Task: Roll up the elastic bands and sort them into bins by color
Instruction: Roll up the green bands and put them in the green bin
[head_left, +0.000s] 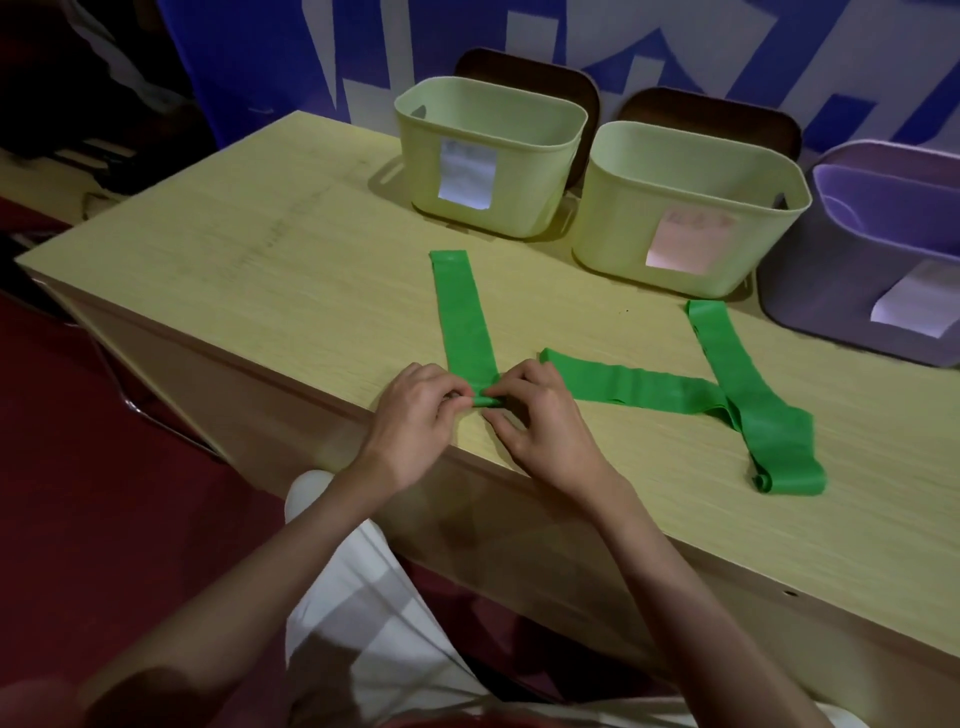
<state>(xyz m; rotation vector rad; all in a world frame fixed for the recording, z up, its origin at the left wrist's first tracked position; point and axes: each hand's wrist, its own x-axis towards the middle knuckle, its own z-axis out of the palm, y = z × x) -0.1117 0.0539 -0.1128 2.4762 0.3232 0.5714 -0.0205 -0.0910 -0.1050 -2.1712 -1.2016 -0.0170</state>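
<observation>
The desk (260, 270) is pale wood-grain laminate with a squared front edge; on it lie three flat, matte green elastic bands, thin as ribbon. The nearest band (464, 317) runs straight away from the person, its near end turned into a small tight roll (487, 401) just inside the desk's front edge; the left hand (415, 415) and right hand (540, 421) meet over that roll, fingertips curled and pinching it from either side. To the right, a second band (634, 387) lies slantwise, its far end passing under a third band (748, 395), whose near end curls loosely. Along the back of the desk stand smooth plastic bins with rounded corners and paper labels: two pale green, left (415, 135) and middle (623, 228), and one purple (810, 291) at the right edge.
</observation>
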